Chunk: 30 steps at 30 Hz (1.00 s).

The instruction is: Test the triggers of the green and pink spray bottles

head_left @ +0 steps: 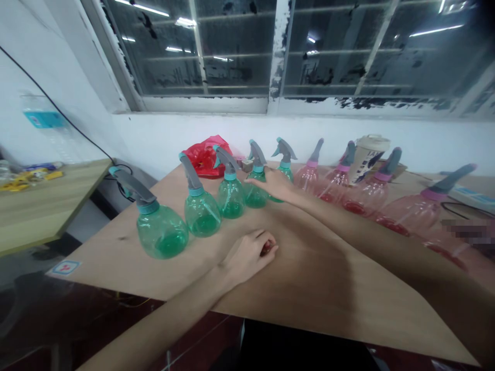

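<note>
My right hand (275,184) reaches in from the right to the row of green spray bottles. Its thumb lies across the front of the fourth green spray bottle (256,198) from the left; the other fingers are mostly hidden behind that bottle. Partly covered by this hand is another green spray bottle (285,170). My left hand (249,253) rests on the tabletop nearer me, its fingers curled loosely with nothing seen in them. To its left stand several more green spray bottles (164,234), with grey trigger heads and some green liquid at the bottom.
Pink spray bottles (365,193) line the right side, beyond my right forearm. A red plastic bag (207,154) and a paper cup (369,154) stand at the back of the wooden table (305,283), below a window. Another table (58,206) is at the left.
</note>
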{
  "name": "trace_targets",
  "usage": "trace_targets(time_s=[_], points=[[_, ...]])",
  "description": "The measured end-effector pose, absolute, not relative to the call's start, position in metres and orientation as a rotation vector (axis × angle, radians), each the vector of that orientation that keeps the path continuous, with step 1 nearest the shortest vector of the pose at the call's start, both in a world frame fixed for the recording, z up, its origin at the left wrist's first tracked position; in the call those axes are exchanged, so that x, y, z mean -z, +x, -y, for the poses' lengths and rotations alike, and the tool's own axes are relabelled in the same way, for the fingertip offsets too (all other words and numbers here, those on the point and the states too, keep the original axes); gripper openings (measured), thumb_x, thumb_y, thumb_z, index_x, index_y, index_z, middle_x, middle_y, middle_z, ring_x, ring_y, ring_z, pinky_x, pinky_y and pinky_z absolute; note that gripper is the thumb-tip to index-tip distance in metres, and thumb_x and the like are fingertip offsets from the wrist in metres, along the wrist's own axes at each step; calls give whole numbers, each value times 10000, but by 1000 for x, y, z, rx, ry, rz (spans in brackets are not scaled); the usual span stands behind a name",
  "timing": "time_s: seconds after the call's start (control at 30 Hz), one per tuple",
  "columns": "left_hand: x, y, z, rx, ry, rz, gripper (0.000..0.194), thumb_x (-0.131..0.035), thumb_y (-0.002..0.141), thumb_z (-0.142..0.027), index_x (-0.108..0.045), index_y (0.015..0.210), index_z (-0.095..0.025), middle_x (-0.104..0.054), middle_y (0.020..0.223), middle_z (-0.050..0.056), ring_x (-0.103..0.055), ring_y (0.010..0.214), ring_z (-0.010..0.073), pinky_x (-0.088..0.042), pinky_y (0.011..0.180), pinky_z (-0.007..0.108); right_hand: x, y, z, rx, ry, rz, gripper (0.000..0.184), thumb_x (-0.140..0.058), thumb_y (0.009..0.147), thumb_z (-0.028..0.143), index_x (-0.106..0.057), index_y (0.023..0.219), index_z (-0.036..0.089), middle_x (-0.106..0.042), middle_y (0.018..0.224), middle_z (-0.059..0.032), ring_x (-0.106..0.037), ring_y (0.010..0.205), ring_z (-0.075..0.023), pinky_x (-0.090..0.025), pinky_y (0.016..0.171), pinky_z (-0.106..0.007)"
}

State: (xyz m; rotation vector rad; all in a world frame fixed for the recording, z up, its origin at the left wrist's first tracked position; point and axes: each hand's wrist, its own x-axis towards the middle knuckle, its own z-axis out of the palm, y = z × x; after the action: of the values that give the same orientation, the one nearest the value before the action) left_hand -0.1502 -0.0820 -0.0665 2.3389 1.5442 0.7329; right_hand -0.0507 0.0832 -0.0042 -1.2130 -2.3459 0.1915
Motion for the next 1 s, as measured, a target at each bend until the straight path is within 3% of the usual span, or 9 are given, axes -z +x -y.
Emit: trace_targets(time_s=[0.33, 0.43, 0.57, 0.67, 0.87, 1.0], points=[[65, -150, 82, -723, 2299, -1559, 95, -502, 861, -225, -580, 822, -188, -600, 767, -6, -573, 699, 144, -446, 655, 266, 13, -38, -77, -231, -1153, 2258, 877, -450, 752, 755, -408, 1333, 99, -577, 1228, -230, -565, 1107, -388, -463, 870, -505], [64, -150, 82, -722, 2278, -1558, 90, -506, 857, -221, -583, 823, -189, -598, 762, -7, -570, 694, 143, -443, 648, 266, 17, -17, -71, -198, -1082, 2184, 677, -514, 801, 648, -497, 1246, 138, -611, 1208, -168, -587, 1088, -333, -467, 888, -465], [65, -151, 82, -732, 2275, -1540, 99, -499, 862, -225, -581, 818, -192, -599, 762, -10, -565, 693, 141, -437, 643, 265, 21, 14, -74, -186, -1061, 2075, 331, -535, 862, 477, -617, 1022, 199, -702, 1029, -64, -651, 939, -242, -474, 874, -399], [67, -152, 81, -753, 2278, -1539, 95, -504, 864, -231, -582, 823, -196, -589, 762, -14, -562, 704, 139, -432, 643, 257, 22, 27, -84, -149, -1135, 1992, 254, -551, 855, 399, -630, 976, 190, -708, 1006, -61, -645, 955, -243, -465, 879, -390], [68, -152, 81, -753, 2285, -1557, 80, -513, 864, -224, -586, 844, -200, -573, 755, -21, -550, 690, 127, -422, 635, 242, 13, 15, -98, -208, -1401, 1943, 542, -528, 827, 516, -520, 1230, 154, -662, 1164, -106, -608, 1075, -274, -460, 886, -386], [68, -152, 81, -748, 2288, -1562, 74, -518, 864, -223, -585, 845, -199, -569, 751, -20, -548, 693, 128, -423, 642, 242, 8, -3, -101, -177, -1594, 1987, 636, -484, 809, 618, -519, 1233, 146, -688, 1086, -136, -632, 1021, -310, -477, 824, -399]])
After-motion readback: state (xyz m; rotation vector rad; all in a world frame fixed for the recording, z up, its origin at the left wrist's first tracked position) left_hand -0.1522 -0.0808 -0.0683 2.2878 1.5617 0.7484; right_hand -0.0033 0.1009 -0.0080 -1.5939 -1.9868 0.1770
